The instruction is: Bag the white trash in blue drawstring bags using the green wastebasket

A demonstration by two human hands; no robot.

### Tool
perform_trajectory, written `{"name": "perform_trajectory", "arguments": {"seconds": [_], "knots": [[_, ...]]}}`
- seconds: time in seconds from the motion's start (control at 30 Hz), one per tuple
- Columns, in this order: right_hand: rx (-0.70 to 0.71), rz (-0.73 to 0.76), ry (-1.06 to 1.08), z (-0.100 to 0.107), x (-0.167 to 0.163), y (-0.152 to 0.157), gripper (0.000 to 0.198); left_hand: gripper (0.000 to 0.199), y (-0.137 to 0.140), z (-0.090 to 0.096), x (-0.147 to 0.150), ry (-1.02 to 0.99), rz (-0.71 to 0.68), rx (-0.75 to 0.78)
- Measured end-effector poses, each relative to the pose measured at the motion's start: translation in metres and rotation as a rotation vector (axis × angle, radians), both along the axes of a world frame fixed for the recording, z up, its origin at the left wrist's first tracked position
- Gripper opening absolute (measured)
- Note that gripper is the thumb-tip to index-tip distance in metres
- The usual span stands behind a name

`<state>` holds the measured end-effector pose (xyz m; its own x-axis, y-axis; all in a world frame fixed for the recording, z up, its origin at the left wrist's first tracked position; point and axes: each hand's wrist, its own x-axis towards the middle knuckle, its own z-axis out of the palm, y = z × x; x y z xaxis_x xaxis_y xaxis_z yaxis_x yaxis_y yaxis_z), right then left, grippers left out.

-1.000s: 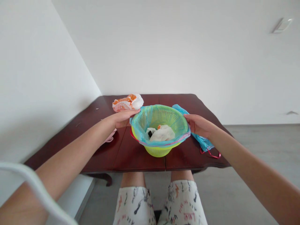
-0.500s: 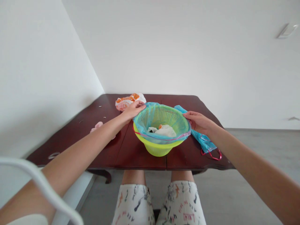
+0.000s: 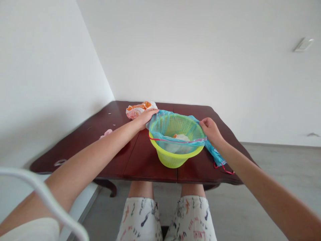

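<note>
A blue plastic bag (image 3: pixel 164 120) with a red drawstring lines a yellow-green plastic basket (image 3: pixel 173 160) near the table's front edge. My left hand (image 3: pixel 148 117) pinches the bag's edge at the basket's left rim. On the right side, my right hand (image 3: pixel 210 130) is closed on the bag's edge, a little above the rim. Inside the bag lies some crumpled white stuff (image 3: pixel 182 137) with a bit of orange, partly hidden by the bag's front edge. The near edge of the bag is lifted off the front rim.
A crumpled white and orange plastic bag (image 3: pixel 136 111) lies behind my left hand. Beside my left forearm is a pink item (image 3: pixel 107 133). Another folded blue bag with red cord (image 3: pixel 217 159) rests at right on the dark red table (image 3: pixel 147 160). Walls stand left and behind.
Both hands have pulled the bag's edge up, and its front part now stands off the rim, covering more of the white contents. The view has shifted slightly.
</note>
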<state>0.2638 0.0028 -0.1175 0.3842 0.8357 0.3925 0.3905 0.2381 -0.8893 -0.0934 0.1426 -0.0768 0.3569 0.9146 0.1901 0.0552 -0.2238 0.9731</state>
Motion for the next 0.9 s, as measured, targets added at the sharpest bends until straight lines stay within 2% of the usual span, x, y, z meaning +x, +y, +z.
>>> {"name": "perform_trajectory", "arguments": {"seconds": [0.1, 0.33, 0.47, 0.67, 0.8, 0.9], "knots": [[0.054, 0.019, 0.013, 0.001, -0.001, 0.003, 0.041, 0.049, 0.001, 0.0, 0.003, 0.009, -0.017, -0.007], [0.149, 0.116, 0.188, 0.006, -0.019, -0.001, 0.047, 0.032, -0.007, -0.004, 0.012, -0.02, 0.088, 0.244], [0.041, 0.113, 0.285, 0.011, -0.018, 0.001, 0.05, 0.025, -0.008, -0.001, 0.013, 0.06, 0.064, 0.397], [-0.224, 0.252, 0.297, 0.028, -0.022, 0.006, 0.053, 0.026, -0.015, 0.024, 0.005, 0.38, -0.069, 0.745], [-0.332, 0.312, 0.234, 0.033, -0.03, 0.012, 0.054, 0.025, -0.023, 0.035, 0.003, 0.489, -0.127, 0.835], [-0.302, 0.267, 0.163, 0.033, -0.032, 0.017, 0.049, 0.026, -0.027, 0.036, 0.006, 0.522, -0.072, 0.825]]}}
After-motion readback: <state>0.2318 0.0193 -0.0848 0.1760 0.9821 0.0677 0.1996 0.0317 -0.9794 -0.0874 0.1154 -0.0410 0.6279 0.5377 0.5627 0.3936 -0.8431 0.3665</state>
